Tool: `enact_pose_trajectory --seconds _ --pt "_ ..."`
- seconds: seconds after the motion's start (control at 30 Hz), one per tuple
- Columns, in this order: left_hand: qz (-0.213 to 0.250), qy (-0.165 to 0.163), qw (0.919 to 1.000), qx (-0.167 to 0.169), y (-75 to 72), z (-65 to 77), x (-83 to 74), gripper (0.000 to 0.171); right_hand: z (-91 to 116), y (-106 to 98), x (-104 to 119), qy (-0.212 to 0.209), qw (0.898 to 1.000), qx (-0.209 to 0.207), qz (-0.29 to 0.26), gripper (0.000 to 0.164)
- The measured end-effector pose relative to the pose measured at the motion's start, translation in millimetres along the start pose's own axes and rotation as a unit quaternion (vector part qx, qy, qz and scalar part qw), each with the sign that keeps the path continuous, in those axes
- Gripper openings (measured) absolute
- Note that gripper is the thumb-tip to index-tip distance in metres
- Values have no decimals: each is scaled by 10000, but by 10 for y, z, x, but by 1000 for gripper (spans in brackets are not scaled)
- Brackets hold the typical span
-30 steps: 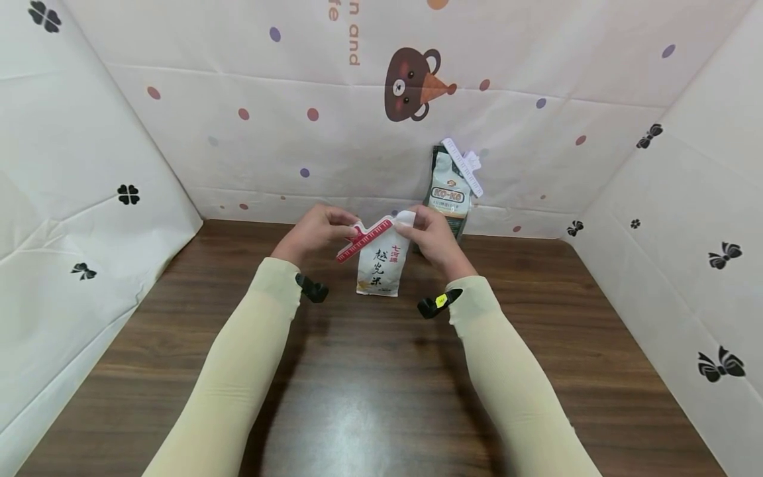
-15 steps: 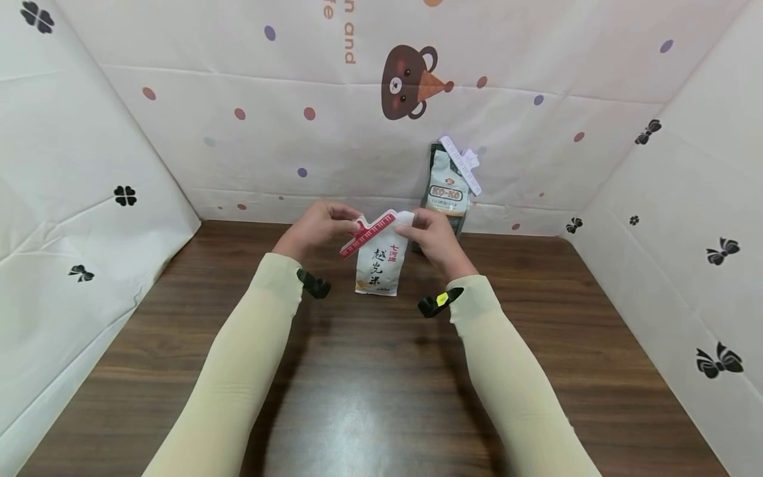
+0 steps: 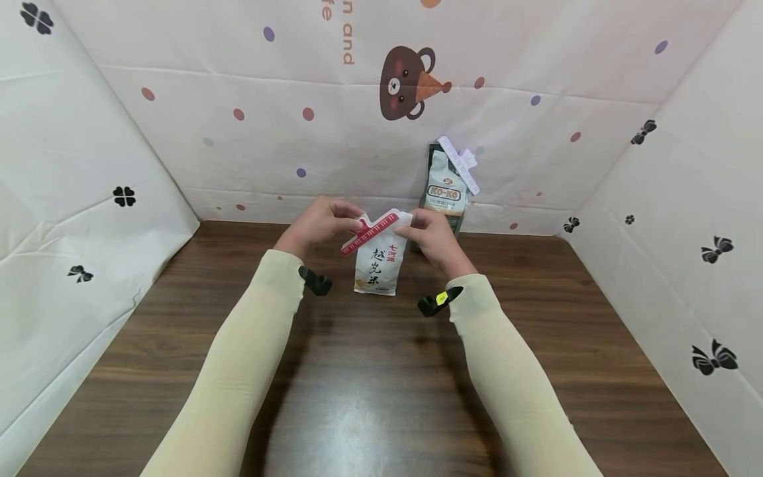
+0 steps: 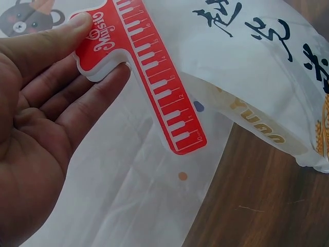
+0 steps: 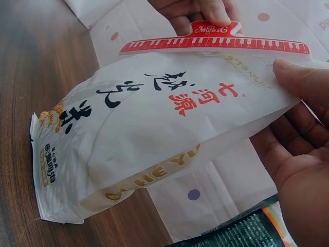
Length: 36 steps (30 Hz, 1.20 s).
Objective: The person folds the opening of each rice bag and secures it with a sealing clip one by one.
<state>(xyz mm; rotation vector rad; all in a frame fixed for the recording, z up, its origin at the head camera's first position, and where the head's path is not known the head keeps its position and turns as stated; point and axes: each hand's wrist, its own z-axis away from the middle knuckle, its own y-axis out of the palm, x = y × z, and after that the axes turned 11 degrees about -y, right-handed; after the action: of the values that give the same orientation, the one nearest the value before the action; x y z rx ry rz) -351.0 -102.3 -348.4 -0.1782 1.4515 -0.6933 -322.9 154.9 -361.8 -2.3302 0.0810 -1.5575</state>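
My left hand (image 3: 322, 225) pinches the handle of a red bag clip (image 4: 162, 87) with a piano-key ruler pattern and the word Music. The clip's long bar lies slantwise across the upper left corner of a white rice bag (image 3: 378, 265). With thumb and fingers, my right hand (image 3: 435, 240) grips the bag's upper right edge. Dark and red lettering runs down the front of the bag, which stands on the table, as the right wrist view shows from the side.
Behind my right hand a green and silver KO-KO bag (image 3: 444, 193) leans at the back wall. A white clip (image 3: 459, 164) sits slantwise on its top corner. Patterned white sheets (image 3: 250, 159) enclose the brown wooden table (image 3: 357, 371) at the back and sides.
The red clip has shifted slightly up and right over the bag's top corner, with my left hand following it. My right hand keeps its grip on the bag.
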Motion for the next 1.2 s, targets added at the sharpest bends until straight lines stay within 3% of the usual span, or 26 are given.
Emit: enact_pose_trajectory --seconds 0.43,0.57,0.7,0.97,1.2 --pt "175 71 9996 201 14 -5 11 35 -8 2 -24 77 10000 39 -9 24" --pt "431 73 9987 249 31 -12 39 41 -4 10 -35 56 10000 33 14 23" --pt "708 71 9967 395 66 -24 98 52 17 18 -43 110 9996 30 259 27" --pt "807 -15 9951 578 166 -44 266 65 43 22 -47 187 9988 92 435 34" --pt "1023 -317 9924 604 293 -37 431 77 34 18 -71 215 9989 133 396 33"
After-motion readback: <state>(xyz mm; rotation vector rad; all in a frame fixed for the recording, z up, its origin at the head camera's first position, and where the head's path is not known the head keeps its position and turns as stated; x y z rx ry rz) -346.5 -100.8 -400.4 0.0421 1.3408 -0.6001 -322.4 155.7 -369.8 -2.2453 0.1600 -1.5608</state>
